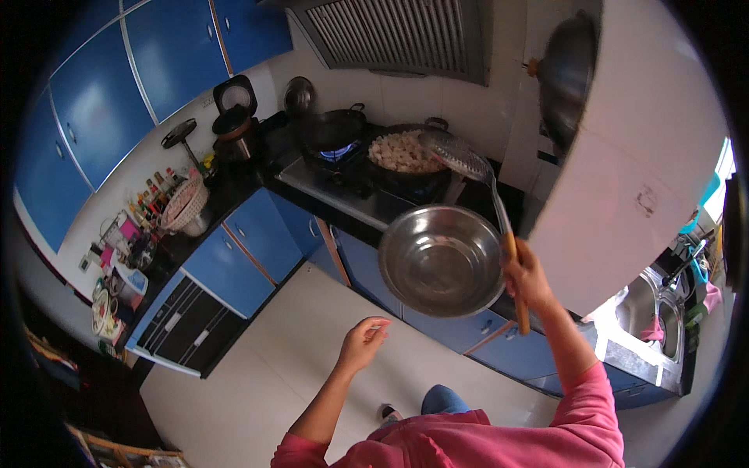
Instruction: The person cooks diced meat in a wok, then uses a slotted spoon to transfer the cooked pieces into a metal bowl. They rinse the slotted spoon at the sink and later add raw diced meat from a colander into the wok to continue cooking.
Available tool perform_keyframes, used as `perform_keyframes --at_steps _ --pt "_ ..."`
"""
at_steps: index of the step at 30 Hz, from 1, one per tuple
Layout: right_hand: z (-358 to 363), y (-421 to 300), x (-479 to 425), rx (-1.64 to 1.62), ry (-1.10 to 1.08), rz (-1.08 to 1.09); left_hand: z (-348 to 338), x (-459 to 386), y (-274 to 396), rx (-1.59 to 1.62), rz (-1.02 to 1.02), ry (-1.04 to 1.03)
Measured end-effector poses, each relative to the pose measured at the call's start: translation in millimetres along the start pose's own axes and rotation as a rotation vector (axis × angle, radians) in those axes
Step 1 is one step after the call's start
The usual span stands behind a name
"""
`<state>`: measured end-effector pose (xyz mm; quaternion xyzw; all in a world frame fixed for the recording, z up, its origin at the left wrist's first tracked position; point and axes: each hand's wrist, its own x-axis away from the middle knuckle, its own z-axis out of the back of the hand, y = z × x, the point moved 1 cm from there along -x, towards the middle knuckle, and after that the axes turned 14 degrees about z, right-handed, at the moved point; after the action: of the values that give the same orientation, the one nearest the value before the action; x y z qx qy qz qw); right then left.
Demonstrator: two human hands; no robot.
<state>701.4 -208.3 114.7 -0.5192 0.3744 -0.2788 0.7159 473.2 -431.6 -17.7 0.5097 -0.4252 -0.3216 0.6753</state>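
My right hand (526, 272) grips the wooden handle of a metal skimmer (465, 159). The skimmer's perforated head is over the right side of a dark wok (404, 175) with pale diced pieces (404, 151) in it. A bare stainless steel bowl (442, 260) extends past the counter's front edge, its right rim at my right hand. Whether the fingers also pinch that rim cannot be made out. Below and left of the bowl, my left hand (363, 345) is in the air, holding nothing, its fingers loosely curled.
A second dark wok (332, 130) sits over a lit blue flame (339, 153) on the left burner. The range hood (398, 35) hangs above. A tiled wall (620, 175) juts out at right, before the sink (641, 316). Bottles and a white basket (185, 203) line the left counter.
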Motion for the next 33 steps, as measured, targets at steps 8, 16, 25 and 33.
perform_keyframes --at_steps 8,16,25,33 --pt "-43.2 40.3 -290.4 0.616 0.067 0.04 158.6 -182.8 12.9 0.232 0.095 0.031" --pt "-62.6 90.3 -498.0 0.957 0.01 -0.106 235.0 -393.5 90.1 0.255 0.229 -0.097" --pt "-98.3 135.2 -580.5 1.536 -0.194 0.252 256.9 -527.0 131.2 0.344 0.546 -0.87" --pt "-163.9 106.4 -676.9 2.017 -0.115 -0.236 287.3 -579.7 147.7 0.421 0.656 -1.265"
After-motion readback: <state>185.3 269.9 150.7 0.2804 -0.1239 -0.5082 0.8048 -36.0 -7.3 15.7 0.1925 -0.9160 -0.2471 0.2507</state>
